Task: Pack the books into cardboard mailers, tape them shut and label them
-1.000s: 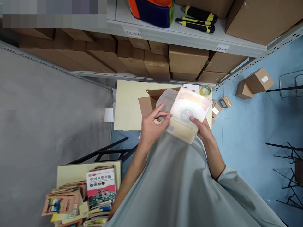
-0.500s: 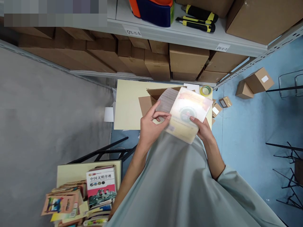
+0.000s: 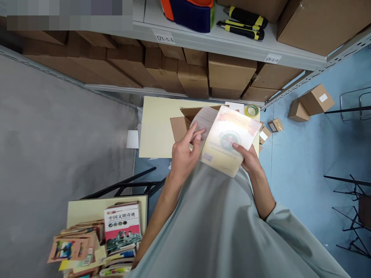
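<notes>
A thin book [image 3: 228, 141] with a pale, glare-washed cover and a round emblem is tilted in front of my body. My right hand [image 3: 251, 160] grips its right edge, thumb on top of the cover and fingers underneath. On the left side a greyish leaf [image 3: 206, 115] curves out from behind the cover. My left hand [image 3: 185, 152] is at that leaf, index finger stretched along it and thumb raised, apart from the cover's edge. Under the book, an opened cardboard box [image 3: 178, 129] on the cream table [image 3: 156, 127] is mostly hidden.
A yellow tape roll [image 3: 252, 111] lies at the table's right end. Ahead, a shelf [image 3: 185, 38] holds cardboard boxes and box cutters [image 3: 243, 29]. Lower left, a second table [image 3: 84, 208] carries piled books [image 3: 123, 227]. Boxes [image 3: 315, 102] stand on the floor at right.
My left hand has let go of the cover's lower left edge and shifted slightly left, its fingers now over the greyish leaf. My right hand keeps its hold on the book.
</notes>
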`<state>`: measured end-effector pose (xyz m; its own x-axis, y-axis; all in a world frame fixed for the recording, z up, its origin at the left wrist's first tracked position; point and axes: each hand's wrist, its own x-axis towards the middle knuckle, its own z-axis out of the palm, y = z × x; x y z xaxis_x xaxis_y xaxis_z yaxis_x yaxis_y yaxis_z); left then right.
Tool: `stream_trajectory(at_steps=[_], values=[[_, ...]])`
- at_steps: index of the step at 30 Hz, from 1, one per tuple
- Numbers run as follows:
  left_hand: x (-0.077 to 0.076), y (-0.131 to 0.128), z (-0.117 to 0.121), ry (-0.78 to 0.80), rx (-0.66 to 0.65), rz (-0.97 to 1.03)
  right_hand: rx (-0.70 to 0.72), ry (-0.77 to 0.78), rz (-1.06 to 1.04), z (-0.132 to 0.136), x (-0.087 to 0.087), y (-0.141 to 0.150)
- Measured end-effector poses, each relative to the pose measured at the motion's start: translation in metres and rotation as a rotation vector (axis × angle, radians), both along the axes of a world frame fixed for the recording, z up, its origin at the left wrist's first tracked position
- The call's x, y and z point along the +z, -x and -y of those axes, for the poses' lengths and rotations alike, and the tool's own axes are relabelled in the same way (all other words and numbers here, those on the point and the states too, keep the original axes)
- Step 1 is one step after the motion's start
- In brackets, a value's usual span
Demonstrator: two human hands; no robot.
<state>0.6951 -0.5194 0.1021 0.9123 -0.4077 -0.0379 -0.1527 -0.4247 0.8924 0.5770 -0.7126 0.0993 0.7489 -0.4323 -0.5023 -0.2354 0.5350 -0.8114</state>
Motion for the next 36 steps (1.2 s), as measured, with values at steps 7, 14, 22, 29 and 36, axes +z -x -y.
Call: stream_trajectory(at_steps=[7,14,22,29,36], values=[[0.015,0.016,-0.004,-0.065,-0.027,0.026,0.011,-0.003,-0.025,-0.001,0.002,-0.001],[0.025,0.016,-0.007,0.109,0.130,-0.084,0.009,-0.009,-0.045,0.005,0.001,-0.004],[0.019,0.010,-0.014,0.164,0.202,-0.126,0.046,0.016,-0.048,0.003,0.009,-0.009],[0.011,-0.010,-0.035,0.232,0.199,-0.089,0.053,0.061,-0.061,-0.020,0.022,-0.014],[-0.009,-0.043,-0.064,0.267,0.189,-0.114,0.016,0.066,-0.078,-0.049,0.038,-0.022]])
